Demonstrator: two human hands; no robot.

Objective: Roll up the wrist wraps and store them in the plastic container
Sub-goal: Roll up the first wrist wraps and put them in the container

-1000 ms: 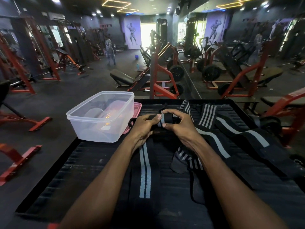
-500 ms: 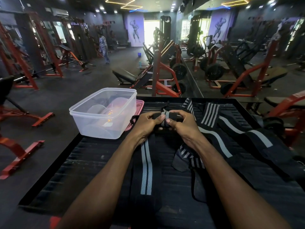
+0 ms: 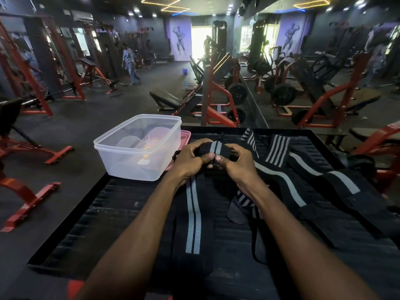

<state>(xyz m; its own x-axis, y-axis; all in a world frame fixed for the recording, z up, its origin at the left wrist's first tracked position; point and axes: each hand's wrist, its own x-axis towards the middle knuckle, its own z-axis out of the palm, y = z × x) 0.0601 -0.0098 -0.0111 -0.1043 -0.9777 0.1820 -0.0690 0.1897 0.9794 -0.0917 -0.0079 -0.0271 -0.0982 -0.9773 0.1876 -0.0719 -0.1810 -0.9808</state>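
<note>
A black wrist wrap with two grey stripes (image 3: 193,215) lies along the black platform (image 3: 112,204), running toward me. Its far end is wound into a small roll (image 3: 215,148). My left hand (image 3: 191,159) and my right hand (image 3: 236,162) both grip that roll from either side, thumbs pressed on its near face. A clear plastic container (image 3: 138,148) stands open on the platform's far left corner, just left of my left hand, with nothing black inside it. Several more black striped wraps (image 3: 279,152) lie unrolled to the right.
A pink lid (image 3: 185,137) sits under the container's right edge. The platform has a raised rim. Red and black gym machines and benches fill the floor beyond, with a mirror wall at the right. A person walks at the far left.
The roll between my hands has grown thicker and the flat length of wrap is shorter. Both hands have stayed at the same spot by the container.
</note>
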